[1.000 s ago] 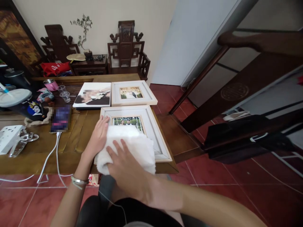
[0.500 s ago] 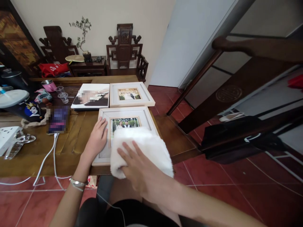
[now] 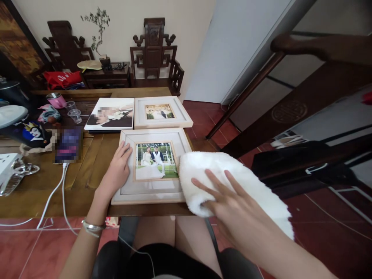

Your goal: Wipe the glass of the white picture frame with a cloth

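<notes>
A light wooden picture frame (image 3: 151, 197) with a wide pale mount lies face up at the table's front edge. Two people in a garden show in its photo (image 3: 154, 161). My left hand (image 3: 118, 164) rests on the frame's left border, fingers stretched out and lying flat. Just past the right border, my right hand (image 3: 229, 197) has hold of a fluffy white cloth (image 3: 215, 162), its fingers spread over the top and the thumb tucked at a fold. The cloth covers part of the frame's right side and hangs beyond the table.
Behind lie a second picture frame (image 3: 186, 122) and a photo panel (image 3: 116, 126). To the left are a phone (image 3: 68, 145) on a white cable, a power strip (image 3: 7, 170), a dark cup (image 3: 31, 133) and a pink mug (image 3: 56, 100). A dark wooden chair (image 3: 261, 116) stands at right.
My right hand has moved the white cloth rightward off the photo to the frame's right side, uncovering the picture. My left hand stays on the left border.
</notes>
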{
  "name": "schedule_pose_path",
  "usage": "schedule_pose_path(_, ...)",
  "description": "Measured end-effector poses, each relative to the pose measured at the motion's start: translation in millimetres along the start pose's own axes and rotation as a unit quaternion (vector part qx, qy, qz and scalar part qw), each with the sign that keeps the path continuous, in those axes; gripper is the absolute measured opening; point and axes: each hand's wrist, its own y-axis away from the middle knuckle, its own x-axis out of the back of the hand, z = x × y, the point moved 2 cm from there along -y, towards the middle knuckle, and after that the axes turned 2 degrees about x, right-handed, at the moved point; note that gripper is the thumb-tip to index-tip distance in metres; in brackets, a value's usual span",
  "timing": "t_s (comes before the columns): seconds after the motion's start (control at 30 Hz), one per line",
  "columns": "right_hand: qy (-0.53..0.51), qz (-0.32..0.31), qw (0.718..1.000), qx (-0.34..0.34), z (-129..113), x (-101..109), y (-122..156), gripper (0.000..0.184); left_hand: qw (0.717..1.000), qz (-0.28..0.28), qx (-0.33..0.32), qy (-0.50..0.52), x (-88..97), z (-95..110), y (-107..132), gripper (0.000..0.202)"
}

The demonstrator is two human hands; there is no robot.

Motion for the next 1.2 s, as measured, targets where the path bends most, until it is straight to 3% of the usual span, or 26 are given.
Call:
schedule_pose_path(0.13, 0.016, 0.002, 1.0, -0.016, 21.9, -4.7, -20.0, 0.038, 1.0, -0.015, -0.004, -0.009, 1.4, -0.5, 0.2, 0.058)
schedule_pose_path(0.33, 0.063, 0.055, 0.996, -0.043, 42.9, -0.8, -90.1, 0.049, 1.0, -0.004, 0.011, 0.006, -0.3, -1.2, 0.9, 0.054)
schedule_pose_path(0.4, 0.062, 0.093, 0.993, -0.026, 34.1, 6.8, -116.0, 0.05, 1.0, 0.008, 0.017, 0.009, -1.1, -1.2, 0.8, 0.053)
schedule_pose_path(0.5, 0.065, 0.124, 0.989, 0.053, 4.6, 17.0, -154.6, 0.044, 1.0, 0.018, 0.017, 0.004, 0.6, 2.5, -1.2, 0.052)
schedule_pose_path(0.6, 0.075, 0.124, 0.98, 0.137, -25.0, 16.0, -189.2, 0.04, 1.0, 0.019, 0.012, 0.013, 5.3, 8.9, -4.4, 0.051)
schedule_pose_path(0.7, 0.083, 0.086, 0.98, 0.159, -34.5, 3.3, -212.0, 0.041, 0.999, 0.022, 0.016, 0.027, 7.8, 10.3, -5.6, 0.051)
schedule_pose_path(0.87, 0.098, 0.028, 0.99, 0.101, -9.3, -10.4, -208.9, 0.042, 0.999, 0.025, 0.022, 0.036, 1.1, -0.8, -1.4, 0.05)
schedule_pose_path(1.1, 0.113, -0.05, 0.992, -0.006, 53.5, 4.0, -163.1, 0.051, 0.999, 0.033, 0.028, 0.029, -2.1, -4.1, 0.4, 0.049)
schedule_pose_path(1.2, 0.118, -0.068, 0.99, -0.037, 69.8, 8.9, -146.3, 0.049, 0.999, 0.036, 0.02, 0.019, -1.8, -4.9, -0.6, 0.049)
